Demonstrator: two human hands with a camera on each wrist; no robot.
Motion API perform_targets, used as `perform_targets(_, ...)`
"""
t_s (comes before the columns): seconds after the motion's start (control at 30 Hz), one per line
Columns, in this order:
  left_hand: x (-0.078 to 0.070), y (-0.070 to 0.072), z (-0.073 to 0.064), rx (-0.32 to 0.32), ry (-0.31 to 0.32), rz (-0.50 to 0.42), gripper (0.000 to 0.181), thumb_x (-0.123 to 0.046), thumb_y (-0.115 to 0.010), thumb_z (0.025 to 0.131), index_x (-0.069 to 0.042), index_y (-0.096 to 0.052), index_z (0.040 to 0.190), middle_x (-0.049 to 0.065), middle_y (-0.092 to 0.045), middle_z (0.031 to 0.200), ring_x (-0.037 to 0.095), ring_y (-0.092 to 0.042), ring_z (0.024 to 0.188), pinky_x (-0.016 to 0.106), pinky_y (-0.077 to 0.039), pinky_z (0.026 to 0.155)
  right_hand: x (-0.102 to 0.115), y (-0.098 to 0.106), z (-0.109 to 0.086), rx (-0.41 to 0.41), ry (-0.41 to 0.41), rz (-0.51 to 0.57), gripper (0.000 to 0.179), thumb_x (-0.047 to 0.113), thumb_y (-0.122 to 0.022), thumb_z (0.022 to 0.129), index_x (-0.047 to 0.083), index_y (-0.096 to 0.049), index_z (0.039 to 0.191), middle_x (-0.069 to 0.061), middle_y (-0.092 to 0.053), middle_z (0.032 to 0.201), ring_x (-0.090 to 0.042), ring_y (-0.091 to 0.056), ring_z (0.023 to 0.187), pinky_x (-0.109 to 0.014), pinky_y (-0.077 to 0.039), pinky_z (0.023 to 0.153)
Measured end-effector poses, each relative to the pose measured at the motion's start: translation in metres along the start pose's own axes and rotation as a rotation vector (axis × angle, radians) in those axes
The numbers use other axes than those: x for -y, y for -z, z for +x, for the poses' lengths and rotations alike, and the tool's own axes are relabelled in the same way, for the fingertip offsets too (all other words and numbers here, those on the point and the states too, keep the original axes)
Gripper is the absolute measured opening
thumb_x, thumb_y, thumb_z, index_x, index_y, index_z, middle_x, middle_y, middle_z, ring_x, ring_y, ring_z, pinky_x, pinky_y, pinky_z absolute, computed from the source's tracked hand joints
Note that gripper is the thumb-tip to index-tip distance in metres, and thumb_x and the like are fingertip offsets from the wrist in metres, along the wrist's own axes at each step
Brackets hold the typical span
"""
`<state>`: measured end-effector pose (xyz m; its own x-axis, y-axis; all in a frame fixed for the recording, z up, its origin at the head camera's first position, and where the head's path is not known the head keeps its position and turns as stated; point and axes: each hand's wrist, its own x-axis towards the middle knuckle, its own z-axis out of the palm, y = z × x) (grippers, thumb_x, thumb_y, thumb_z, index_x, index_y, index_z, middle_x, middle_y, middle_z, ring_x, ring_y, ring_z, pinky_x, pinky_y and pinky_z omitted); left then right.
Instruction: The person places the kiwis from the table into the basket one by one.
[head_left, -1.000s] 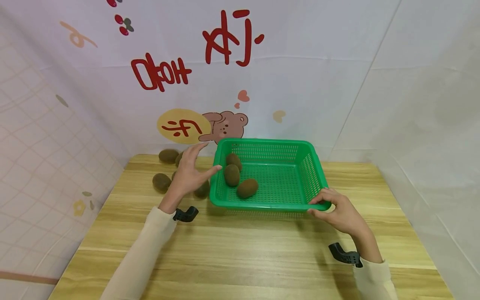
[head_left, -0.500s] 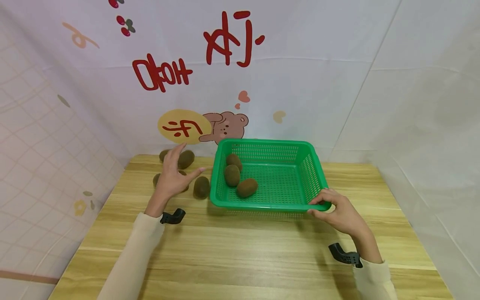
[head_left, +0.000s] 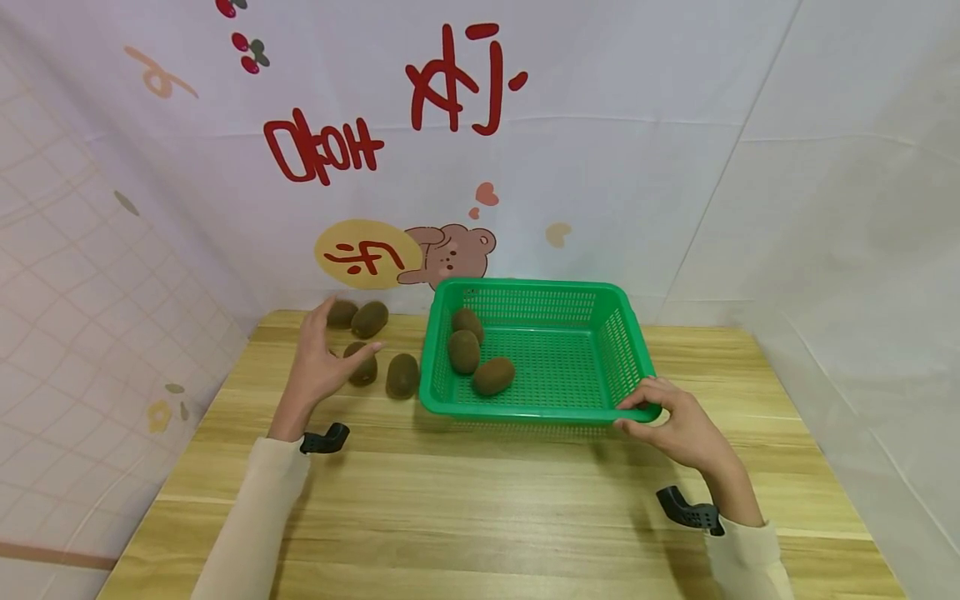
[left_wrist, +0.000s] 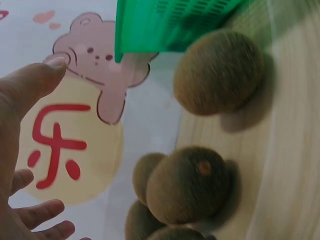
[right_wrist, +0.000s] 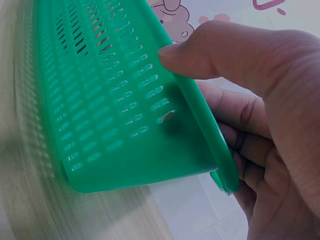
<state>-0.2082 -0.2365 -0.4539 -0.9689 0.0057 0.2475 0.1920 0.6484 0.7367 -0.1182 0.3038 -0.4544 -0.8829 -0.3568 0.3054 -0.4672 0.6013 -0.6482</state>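
Note:
My left hand (head_left: 317,367) hovers over the loose kiwis at the left, fingers and thumb spread apart with nothing between them. Just by its thumb lies a kiwi (head_left: 363,367); another kiwi (head_left: 403,376) sits between it and the basket. Two more rest at the back, one kiwi (head_left: 371,319) fully visible and one kiwi (head_left: 343,314) partly behind the fingers. With thumb and fingers my right hand (head_left: 678,423) pinches the near right corner of the green plastic basket (right_wrist: 125,145). Inside the basket, three brown kiwis (head_left: 494,377) lie along its left side.
A wooden table (head_left: 480,517) carries everything. Behind it hangs a white printed cloth (head_left: 600,167) with red characters and a bear, close to the basket's far rim. More cloth (head_left: 847,250) borders the right side.
My left hand has moved left, from beside the basket's left rim to over the loose kiwis, uncovering some of them. The right hand and the basket have stayed in place.

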Motion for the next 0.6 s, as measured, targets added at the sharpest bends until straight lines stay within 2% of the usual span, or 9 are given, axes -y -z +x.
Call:
perform_targets(0.43,0.034,0.009,-0.010,0.002,0.081,0.025,0.113,-0.047,-0.083,0.084,-0.020,-0.011,0.167,0.020,-0.020,0.168,0.046,-0.019,0.154,0.074,-0.024,0.117,-0.001,0.000,0.000,0.002,-0.019,-0.004,0.023,0.010,-0.086,0.083,0.027,-0.074,0.095,0.011,-0.062,0.091,-0.005,-0.053,0.086,-0.015,-0.044,0.079)
perform_targets(0.6,0.044,0.009,-0.015,0.034,0.120,0.008,0.116,-0.046,-0.084,0.084,-0.015,-0.008,0.167,0.025,-0.019,0.166,0.048,-0.021,0.151,0.074,-0.026,0.115,-0.001,0.000,0.000,-0.001,-0.013,-0.002,0.023,0.009,-0.086,0.083,0.026,-0.075,0.095,0.011,-0.063,0.091,-0.005,-0.053,0.086,-0.015,-0.044,0.079)
